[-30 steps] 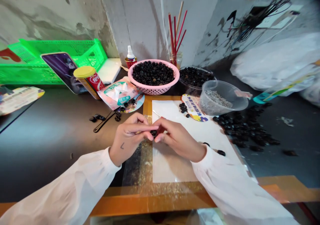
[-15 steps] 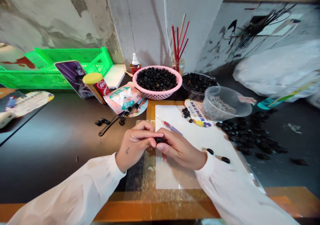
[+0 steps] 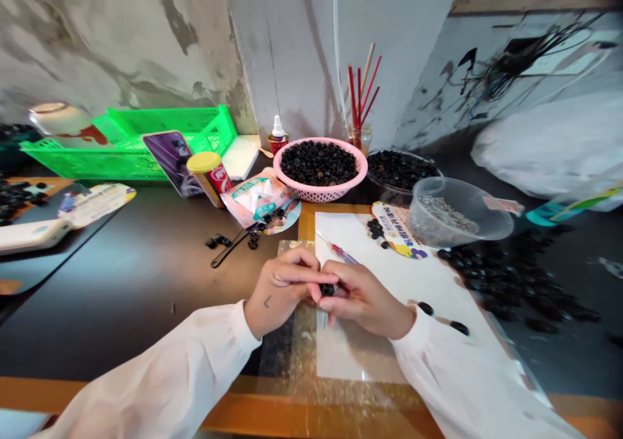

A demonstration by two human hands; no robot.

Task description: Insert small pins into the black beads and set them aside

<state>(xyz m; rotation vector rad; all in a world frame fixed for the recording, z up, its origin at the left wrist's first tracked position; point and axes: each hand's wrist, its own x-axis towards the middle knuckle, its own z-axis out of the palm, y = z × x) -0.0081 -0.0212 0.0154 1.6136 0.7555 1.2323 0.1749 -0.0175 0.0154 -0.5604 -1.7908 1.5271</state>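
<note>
black piece (image 3: pixel 327 289), small and rounded, sits pinched at the fingertips where the left hand (image 3: pixel 280 289) and the right hand (image 3: pixel 363 299) come together, both hands close above a white sheet (image 3: pixel 360 354) on the dark tabletop (image 3: pixel 146 289). a thin red-tipped tool (image 3: pixel 342 253) pokes out from under the right hand across that sheet; whether the hand grips it, i cannot tell. two more black pieces (image 3: pixel 426 308) lie on the sheet just beside the right sleeve (image 3: pixel 452 374). farther up stand a pink plastic basket (image 3: pixel 321 194) heaped with black pieces, a clear plastic tub (image 3: pixel 457 212) holding grey grains, and a glass jar (image 3: pixel 360 137) of red sticks. a loose spread of black pieces (image 3: pixel 516 283) lies right of the sheet, and a green plastic crate (image 3: pixel 146 163) sits at the back left, a phone (image 3: pixel 171 160) leaning on it.
</note>
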